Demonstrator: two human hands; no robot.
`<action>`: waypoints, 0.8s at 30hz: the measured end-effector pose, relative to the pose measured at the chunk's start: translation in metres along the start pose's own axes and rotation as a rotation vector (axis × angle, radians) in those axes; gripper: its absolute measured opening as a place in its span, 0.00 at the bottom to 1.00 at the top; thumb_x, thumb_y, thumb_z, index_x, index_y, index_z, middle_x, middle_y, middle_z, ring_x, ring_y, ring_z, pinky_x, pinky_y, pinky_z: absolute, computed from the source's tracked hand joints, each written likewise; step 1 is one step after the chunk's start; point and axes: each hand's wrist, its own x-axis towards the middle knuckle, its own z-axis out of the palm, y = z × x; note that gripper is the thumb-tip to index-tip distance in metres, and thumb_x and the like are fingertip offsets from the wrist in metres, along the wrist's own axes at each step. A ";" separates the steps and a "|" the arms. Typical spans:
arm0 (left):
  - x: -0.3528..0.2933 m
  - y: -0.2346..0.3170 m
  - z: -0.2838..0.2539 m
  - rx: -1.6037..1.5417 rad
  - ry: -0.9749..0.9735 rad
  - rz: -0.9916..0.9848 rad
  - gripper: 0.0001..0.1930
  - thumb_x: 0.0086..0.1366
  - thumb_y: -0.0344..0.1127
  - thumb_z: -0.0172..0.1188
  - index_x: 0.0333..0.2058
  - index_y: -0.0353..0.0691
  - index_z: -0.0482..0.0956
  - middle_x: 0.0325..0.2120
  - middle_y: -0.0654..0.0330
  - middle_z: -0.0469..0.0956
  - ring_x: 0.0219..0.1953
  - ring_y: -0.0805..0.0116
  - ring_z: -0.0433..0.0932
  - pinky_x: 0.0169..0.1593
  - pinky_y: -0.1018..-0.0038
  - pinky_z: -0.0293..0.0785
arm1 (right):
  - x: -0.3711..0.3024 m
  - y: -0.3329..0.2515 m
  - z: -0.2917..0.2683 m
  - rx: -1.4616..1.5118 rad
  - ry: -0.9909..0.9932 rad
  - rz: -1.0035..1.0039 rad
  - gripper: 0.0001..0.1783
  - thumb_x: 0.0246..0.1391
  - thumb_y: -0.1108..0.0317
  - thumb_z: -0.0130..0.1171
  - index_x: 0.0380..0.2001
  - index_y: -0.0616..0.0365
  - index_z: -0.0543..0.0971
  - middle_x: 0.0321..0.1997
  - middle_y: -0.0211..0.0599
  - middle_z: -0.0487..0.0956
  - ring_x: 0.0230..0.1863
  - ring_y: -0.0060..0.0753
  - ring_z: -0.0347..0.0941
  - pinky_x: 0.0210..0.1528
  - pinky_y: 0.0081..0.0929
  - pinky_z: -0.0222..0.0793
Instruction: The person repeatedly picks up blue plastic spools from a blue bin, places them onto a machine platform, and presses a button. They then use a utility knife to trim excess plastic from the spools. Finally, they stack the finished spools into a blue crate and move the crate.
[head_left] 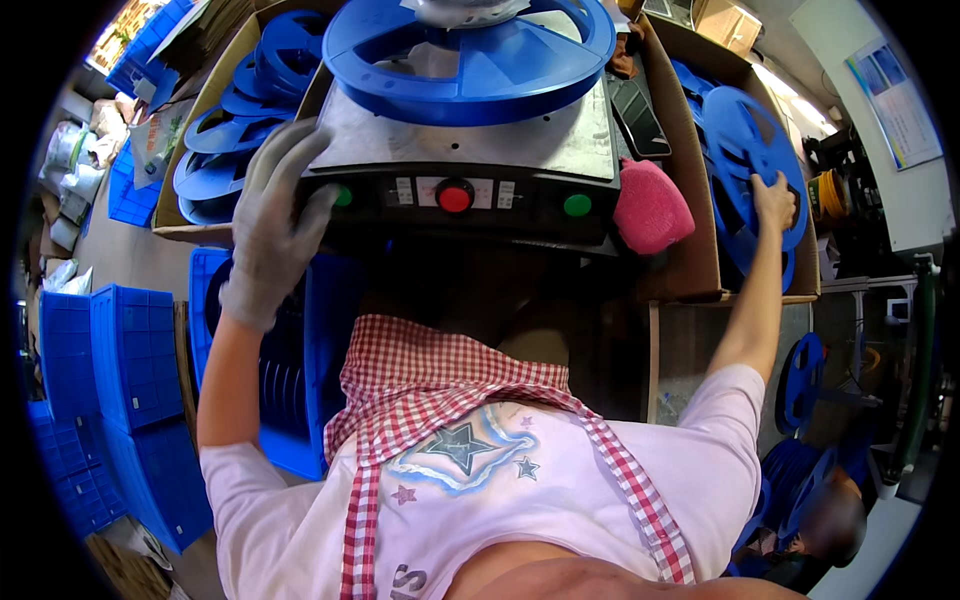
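Observation:
A large blue plastic reel [400, 80] lies flat on top of the machine [340, 140], which has a black front panel. My left hand [275, 215], in a pale glove, is raised at the machine's left corner with fingers apart and nothing in it. Its thumb side is close to the left green button [342, 196]; whether it touches is unclear. A red button [454, 195] and another green button [577, 205] sit further right. My bare right hand [773, 203] grips a blue reel [735, 130] standing tilted in the right cardboard box [685, 230].
A left cardboard box [190, 232] holds several blue reels [225, 135]. A pink cloth bundle [650, 207] is wedged beside the machine. An open blue crate [318, 360] with thin discs stands below my left hand. Blue bins [140, 350] are stacked left. Another person [835, 520] is at lower right.

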 end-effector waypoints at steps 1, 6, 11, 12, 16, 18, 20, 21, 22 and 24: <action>0.013 0.000 0.004 0.029 0.017 0.080 0.24 0.54 0.25 0.61 0.52 0.40 0.72 0.53 0.52 0.70 0.58 0.52 0.66 0.61 0.63 0.64 | -0.001 0.009 -0.012 0.076 0.066 -0.041 0.41 0.41 0.37 0.58 0.60 0.39 0.68 0.56 0.51 0.72 0.56 0.54 0.68 0.57 0.45 0.63; 0.058 0.007 0.025 0.200 0.025 0.322 0.27 0.55 0.31 0.62 0.55 0.44 0.69 0.53 0.56 0.71 0.59 0.55 0.65 0.62 0.63 0.62 | -0.032 0.076 -0.065 0.873 0.045 -0.307 0.31 0.52 0.49 0.58 0.55 0.56 0.72 0.42 0.37 0.77 0.44 0.32 0.73 0.47 0.26 0.66; 0.081 -0.017 0.059 0.414 0.041 0.416 0.29 0.53 0.31 0.63 0.55 0.46 0.67 0.48 0.57 0.73 0.55 0.57 0.69 0.60 0.65 0.64 | -0.202 0.075 -0.147 1.576 -0.062 -0.138 0.24 0.57 0.57 0.52 0.53 0.59 0.69 0.35 0.32 0.73 0.37 0.22 0.68 0.42 0.18 0.62; 0.085 -0.023 0.067 0.427 0.011 0.419 0.28 0.53 0.30 0.63 0.54 0.46 0.68 0.48 0.57 0.73 0.54 0.58 0.70 0.60 0.65 0.65 | -0.233 0.072 -0.159 1.676 -0.001 -0.139 0.24 0.57 0.56 0.51 0.52 0.59 0.69 0.37 0.33 0.73 0.39 0.24 0.68 0.43 0.19 0.63; 0.099 -0.033 0.075 0.506 -0.061 0.414 0.25 0.55 0.27 0.60 0.53 0.45 0.69 0.45 0.55 0.73 0.51 0.58 0.72 0.57 0.65 0.68 | -0.309 0.098 -0.169 1.575 0.015 -0.116 0.23 0.56 0.55 0.49 0.51 0.57 0.69 0.41 0.37 0.75 0.45 0.31 0.70 0.48 0.26 0.65; 0.107 -0.037 0.069 0.482 -0.012 0.416 0.20 0.57 0.28 0.57 0.50 0.44 0.71 0.42 0.55 0.74 0.47 0.58 0.74 0.52 0.64 0.70 | -0.336 0.101 -0.163 1.656 0.005 -0.105 0.24 0.56 0.55 0.49 0.51 0.57 0.69 0.41 0.38 0.75 0.45 0.32 0.71 0.49 0.27 0.66; 0.112 -0.043 0.053 0.408 0.080 0.405 0.14 0.58 0.32 0.53 0.44 0.42 0.74 0.35 0.57 0.76 0.41 0.58 0.75 0.46 0.64 0.71 | -0.350 0.095 -0.164 1.762 -0.004 -0.074 0.24 0.56 0.55 0.48 0.52 0.57 0.68 0.41 0.40 0.74 0.45 0.33 0.71 0.50 0.28 0.66; 0.109 -0.042 0.041 0.314 0.254 0.445 0.10 0.58 0.35 0.53 0.38 0.43 0.75 0.29 0.54 0.73 0.37 0.54 0.74 0.43 0.61 0.70 | -0.352 0.090 -0.165 1.827 -0.007 -0.047 0.25 0.56 0.55 0.48 0.53 0.58 0.67 0.42 0.41 0.74 0.45 0.34 0.71 0.50 0.29 0.66; 0.102 -0.044 0.026 0.345 0.273 0.438 0.09 0.58 0.35 0.53 0.38 0.43 0.75 0.30 0.54 0.73 0.37 0.54 0.74 0.43 0.61 0.70 | -0.353 0.086 -0.165 1.896 -0.018 -0.022 0.25 0.56 0.55 0.48 0.53 0.58 0.67 0.42 0.42 0.74 0.45 0.34 0.70 0.51 0.29 0.66; 0.072 -0.052 -0.007 0.410 0.286 0.410 0.08 0.58 0.33 0.53 0.37 0.42 0.75 0.30 0.53 0.73 0.37 0.54 0.74 0.43 0.61 0.70 | -0.353 0.088 -0.162 2.061 -0.129 -0.077 0.26 0.58 0.55 0.44 0.53 0.63 0.66 0.44 0.46 0.72 0.48 0.39 0.68 0.54 0.33 0.62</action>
